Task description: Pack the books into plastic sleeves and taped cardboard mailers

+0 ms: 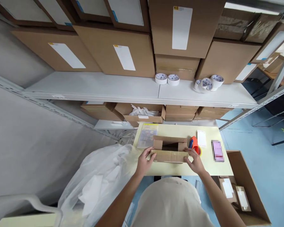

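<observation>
An open cardboard box [170, 156] sits on the pale yellow table [175, 171], its near flap covered with glossy tape and its inside dark. My left hand [144, 161] grips the box's left near corner, thumb on the front and fingers over the top. At the right near corner, my right hand [194, 160] holds the box the same way. Just past my right hand lies a red tape dispenser [195, 144] with a blue part and a yellow-edged roll. A clear plastic sleeve [146, 137] lies behind the box on the left.
A white card [201, 138] and a blurred purple item [218, 150] lie on the table's right. A large carton [248, 183] holding small boxes stands on the floor at right. A plastic bag [97, 179] bulges at left. Tape rolls [161, 78] sit on the shelf [109, 86].
</observation>
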Available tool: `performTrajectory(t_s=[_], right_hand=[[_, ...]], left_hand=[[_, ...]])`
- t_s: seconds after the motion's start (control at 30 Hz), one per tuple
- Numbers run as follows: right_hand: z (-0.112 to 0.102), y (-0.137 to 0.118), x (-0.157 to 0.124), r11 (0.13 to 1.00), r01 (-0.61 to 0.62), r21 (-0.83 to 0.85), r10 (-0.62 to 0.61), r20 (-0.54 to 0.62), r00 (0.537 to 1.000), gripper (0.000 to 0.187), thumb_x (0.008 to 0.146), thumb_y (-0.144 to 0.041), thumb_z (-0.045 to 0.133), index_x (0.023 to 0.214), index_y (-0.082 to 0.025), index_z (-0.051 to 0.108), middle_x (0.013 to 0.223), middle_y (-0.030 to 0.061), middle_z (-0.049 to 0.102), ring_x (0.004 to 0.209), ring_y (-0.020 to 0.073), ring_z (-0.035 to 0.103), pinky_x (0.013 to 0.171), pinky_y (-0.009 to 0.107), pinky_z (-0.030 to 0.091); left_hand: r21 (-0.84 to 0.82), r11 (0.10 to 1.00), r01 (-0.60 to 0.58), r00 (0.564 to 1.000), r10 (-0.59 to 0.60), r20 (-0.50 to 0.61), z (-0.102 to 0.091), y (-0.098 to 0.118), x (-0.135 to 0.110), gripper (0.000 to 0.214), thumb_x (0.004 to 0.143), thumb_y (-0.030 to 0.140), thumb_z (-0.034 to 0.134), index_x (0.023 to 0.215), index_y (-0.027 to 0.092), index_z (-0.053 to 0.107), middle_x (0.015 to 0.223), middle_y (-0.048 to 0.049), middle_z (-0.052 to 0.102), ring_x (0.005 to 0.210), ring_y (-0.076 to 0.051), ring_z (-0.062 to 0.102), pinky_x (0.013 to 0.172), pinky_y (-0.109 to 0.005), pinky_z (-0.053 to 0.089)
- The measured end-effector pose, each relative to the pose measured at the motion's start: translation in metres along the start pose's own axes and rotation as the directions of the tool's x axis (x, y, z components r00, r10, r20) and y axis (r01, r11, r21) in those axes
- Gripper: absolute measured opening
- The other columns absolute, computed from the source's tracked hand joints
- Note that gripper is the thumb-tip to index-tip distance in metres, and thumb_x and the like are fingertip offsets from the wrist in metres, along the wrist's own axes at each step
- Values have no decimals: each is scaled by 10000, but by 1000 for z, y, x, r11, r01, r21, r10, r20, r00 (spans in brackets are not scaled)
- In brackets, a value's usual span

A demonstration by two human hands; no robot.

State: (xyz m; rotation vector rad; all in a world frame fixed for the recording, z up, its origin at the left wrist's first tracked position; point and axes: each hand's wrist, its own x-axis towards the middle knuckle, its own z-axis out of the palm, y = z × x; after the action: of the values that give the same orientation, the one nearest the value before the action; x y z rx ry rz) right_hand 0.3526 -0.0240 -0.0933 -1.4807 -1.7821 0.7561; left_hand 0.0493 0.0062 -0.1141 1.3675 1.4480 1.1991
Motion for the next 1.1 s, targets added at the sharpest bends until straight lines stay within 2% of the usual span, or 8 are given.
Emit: performTrajectory(t_s=[0.13,0.23,0.33,0.43,0.6,0.77,0.97,1.1], right_hand=[[1,8,7,996,-74,45,78,-102,992,636,813,-478,664,1381,-273,464,1302,154,548,1036,282,645,840,503,573],[-4,10,23,992,-86,87,95,-104,990,872,752,-506,724,1481,-269,308,1416,192,448,1142,319,606,905,543,536],[-7,5,41,978,-139,158,150,-59,987,968,727,-507,744,1515,-310,217,1505,176,367,1271,344,523,927,553,525],[-5,1,44,966,-180,188,182,8,983,859,732,-489,740,1471,-322,335,1493,149,413,1301,342,504,903,522,547],[5,3,19,989,-132,74,130,22,991,489,815,-460,651,1266,-280,595,1466,123,472,1378,331,418,917,503,546],[17,13,11,990,-131,52,131,-7,991,503,882,-448,558,1351,-267,543,1424,132,527,1325,312,491,904,485,563],[18,26,44,996,-92,4,92,-26,995,508,924,-391,479,1415,-261,483,1453,83,512,1391,261,415,1131,504,374],[16,29,60,996,-87,0,87,-3,996,502,941,-406,449,1425,-276,470,1474,61,489,1398,255,402,1158,507,330]], left_hand=[[-73,996,55,997,-60,-56,8,-8,0,422,762,447,679,1101,207,602,1161,-130,677,1119,-262,647,948,-444,538],[-67,996,61,996,-64,-56,10,-14,1,492,777,452,662,1187,206,545,1253,-166,617,1195,-283,602,921,-435,544],[-72,994,82,995,-86,-45,11,-19,1,556,786,455,653,1258,210,490,1301,-182,577,1197,-286,600,920,-430,538],[-89,992,94,995,-97,-28,12,-22,0,609,798,448,634,1323,214,433,1301,-173,573,1164,-265,620,955,-435,516],[-47,998,35,999,-36,-12,13,-24,-1,625,822,412,600,1388,229,408,1353,-170,523,1177,-264,599,941,-420,515],[178,975,-132,991,130,21,13,-23,0,478,855,364,531,1306,206,552,1345,-159,509,1314,-292,470,1075,-466,408],[411,880,-239,971,220,93,16,-7,3,534,892,381,494,1382,170,498,1522,-203,347,1413,-359,330,1100,-538,332],[524,763,-378,923,271,273,27,17,12,714,808,484,618,1431,177,450,1560,-199,309,1446,-406,243,1144,-589,191]])
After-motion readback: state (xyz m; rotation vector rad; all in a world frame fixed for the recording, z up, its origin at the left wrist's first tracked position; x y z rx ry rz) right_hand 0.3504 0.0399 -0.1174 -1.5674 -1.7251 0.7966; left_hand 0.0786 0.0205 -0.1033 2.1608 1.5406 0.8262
